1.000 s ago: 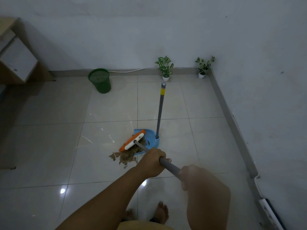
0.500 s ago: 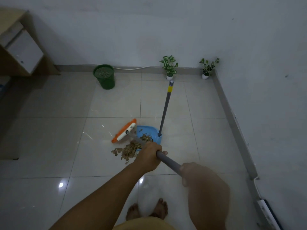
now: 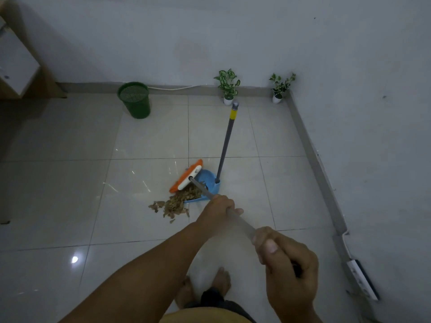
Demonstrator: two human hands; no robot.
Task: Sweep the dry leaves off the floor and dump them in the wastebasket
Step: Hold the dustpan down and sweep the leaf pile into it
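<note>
A pile of dry brown leaves (image 3: 175,203) lies on the tiled floor, partly inside the mouth of a blue dustpan (image 3: 208,181) whose grey upright handle (image 3: 226,141) stands free. The orange and white broom head (image 3: 186,176) sits at the far side of the leaves, over the pan's left edge. My left hand (image 3: 218,209) grips the broom's grey shaft lower down, and my right hand (image 3: 285,259) grips it nearer my body. The green mesh wastebasket (image 3: 135,100) stands by the back wall, well left of the dustpan.
Two small potted plants (image 3: 228,86) (image 3: 279,87) stand along the back wall near the corner. A wooden cabinet (image 3: 16,59) fills the far left. A white power strip (image 3: 361,279) lies by the right wall. My bare feet (image 3: 205,290) are below the shaft.
The broom head swung left and out from the dustpan, then came back right over the pan's left edge. More leaves now lie in the pan's mouth. Both hands kept hold of the shaft.
</note>
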